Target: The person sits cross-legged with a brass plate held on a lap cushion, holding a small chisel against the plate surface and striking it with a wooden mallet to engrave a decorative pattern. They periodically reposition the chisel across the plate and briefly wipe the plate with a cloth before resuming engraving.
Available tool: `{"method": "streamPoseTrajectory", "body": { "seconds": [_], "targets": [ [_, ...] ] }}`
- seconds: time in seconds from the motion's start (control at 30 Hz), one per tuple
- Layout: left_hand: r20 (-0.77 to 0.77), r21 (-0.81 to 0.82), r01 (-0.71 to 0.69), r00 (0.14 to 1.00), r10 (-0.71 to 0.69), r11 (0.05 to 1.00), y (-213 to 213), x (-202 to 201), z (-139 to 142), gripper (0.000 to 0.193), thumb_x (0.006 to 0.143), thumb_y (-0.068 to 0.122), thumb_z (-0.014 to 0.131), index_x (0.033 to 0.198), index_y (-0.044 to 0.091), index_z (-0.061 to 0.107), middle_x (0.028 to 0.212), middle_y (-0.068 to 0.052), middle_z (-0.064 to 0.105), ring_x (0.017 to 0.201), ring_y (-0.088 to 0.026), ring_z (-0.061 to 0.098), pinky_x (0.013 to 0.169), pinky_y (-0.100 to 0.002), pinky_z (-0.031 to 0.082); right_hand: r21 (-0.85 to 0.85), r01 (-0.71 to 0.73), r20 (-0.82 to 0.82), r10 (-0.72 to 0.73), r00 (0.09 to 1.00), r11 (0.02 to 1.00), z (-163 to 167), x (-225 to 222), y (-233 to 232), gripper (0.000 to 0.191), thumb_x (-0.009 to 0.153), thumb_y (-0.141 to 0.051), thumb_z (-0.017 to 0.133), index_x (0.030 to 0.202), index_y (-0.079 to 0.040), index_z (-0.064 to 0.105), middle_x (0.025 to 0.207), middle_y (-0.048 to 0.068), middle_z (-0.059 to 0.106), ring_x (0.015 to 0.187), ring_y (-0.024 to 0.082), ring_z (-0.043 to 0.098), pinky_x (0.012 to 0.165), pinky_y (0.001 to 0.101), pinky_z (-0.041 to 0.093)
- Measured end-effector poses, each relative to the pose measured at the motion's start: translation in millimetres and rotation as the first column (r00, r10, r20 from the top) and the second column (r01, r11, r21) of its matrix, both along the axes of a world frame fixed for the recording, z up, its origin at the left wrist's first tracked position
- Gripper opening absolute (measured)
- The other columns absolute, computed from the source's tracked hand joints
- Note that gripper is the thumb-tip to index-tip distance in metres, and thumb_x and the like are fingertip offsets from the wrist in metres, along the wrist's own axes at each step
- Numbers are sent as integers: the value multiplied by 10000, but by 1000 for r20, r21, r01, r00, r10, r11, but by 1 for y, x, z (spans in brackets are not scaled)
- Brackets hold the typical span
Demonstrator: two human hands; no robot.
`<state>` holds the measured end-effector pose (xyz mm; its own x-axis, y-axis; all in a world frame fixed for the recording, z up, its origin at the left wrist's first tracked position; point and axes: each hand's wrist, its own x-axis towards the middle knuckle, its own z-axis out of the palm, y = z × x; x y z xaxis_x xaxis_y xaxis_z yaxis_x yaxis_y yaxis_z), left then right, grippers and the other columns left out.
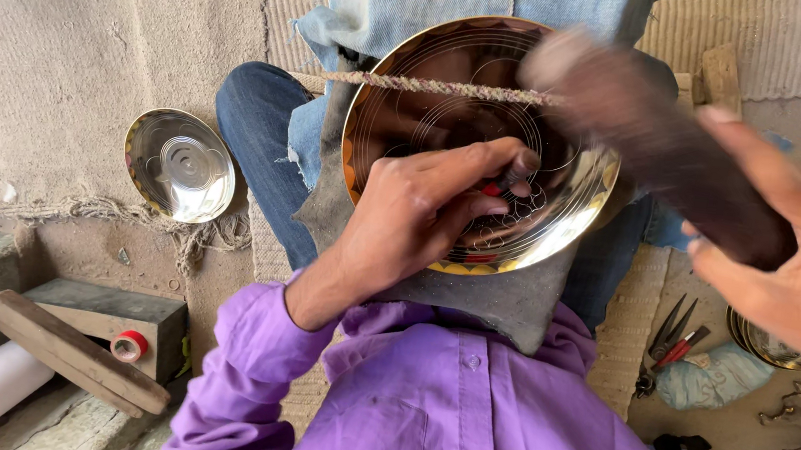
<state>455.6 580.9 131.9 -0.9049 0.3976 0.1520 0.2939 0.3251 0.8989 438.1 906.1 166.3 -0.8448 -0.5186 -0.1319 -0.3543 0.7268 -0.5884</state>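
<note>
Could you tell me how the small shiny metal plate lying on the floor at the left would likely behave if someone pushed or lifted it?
The small metal plate looks thin, so probably light and stiff. Its polished surface may be slippery. It seems to lie tilted on the rough mat, so a push might rock it rather than slide it.

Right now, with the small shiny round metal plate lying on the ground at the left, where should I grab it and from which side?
Take the small shiny round metal plate by its raised rim at the near edge, coming from above. It appears to lie shallow and slightly tilted on the beige mat, hollow up, so a pinch over the rim likely holds better than the slick centre.
</note>
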Motion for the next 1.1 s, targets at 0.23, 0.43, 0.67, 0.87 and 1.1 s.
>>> {"method": "streamPoseTrajectory", "body": {
  "seconds": [0.23, 0.43, 0.67, 0.87, 1.1],
  "targets": [
    [102, -42, 287, 954, -282, 957, -1, -22, 0, 432, 923, 96, 774, 1334, 77, 643, 1113, -108, 759, 1001, -313, 750, 792, -401, 587, -15, 361, -4, -361, 932, 932, -38, 79, 7, 617, 846, -25, 794, 1403, -71, 532, 937, 159, 726, 784, 218, 737, 732, 342, 582],
    [-29, 18, 453, 891, -453, 891, 1, -36, -6, 504, 917, 94, 758, 1402, 94, 619, 1294, -117, 733, 1111, -311, 741, 939, -388, 614, -254, 483, 29, -493, 870, 838, -70, 122, -6, 501, 920, -19, 766, 1343, 23, 501, 963, 149, 692, 833, 205, 713, 785, 325, 584],
    [122, 91, 251, 958, -261, 964, -11, -23, 6, 470, 937, -26, 719, 1380, 57, 580, 1219, -78, 753, 1148, -245, 782, 940, -338, 640, -300, 469, 55, -475, 878, 831, -77, 121, -18, 870, 839, 19, 742, 1606, 26, 332, 919, 107, 673, 800, 202, 677, 792, 359, 562],
    [2, -27, 210, 978, -210, 977, -15, -17, 6, 543, 871, -49, 744, 1376, 62, 576, 1212, -103, 739, 1045, -269, 758, 856, -348, 619, -250, 357, -138, -398, 907, 900, -73, 110, 0, 881, 889, 35, 769, 1629, -16, 294, 1022, 130, 677, 779, 192, 670, 719, 343, 543],
    [66, -43, 266, 962, -263, 963, -16, -21, 5, 575, 855, -62, 708, 1400, 69, 579, 1160, -80, 754, 982, -250, 779, 828, -347, 621, -251, 360, 17, -368, 930, 898, -55, 86, 5, 711, 918, 22, 771, 1503, -79, 380, 995, 133, 666, 790, 190, 656, 712, 306, 543]
  ]
}}
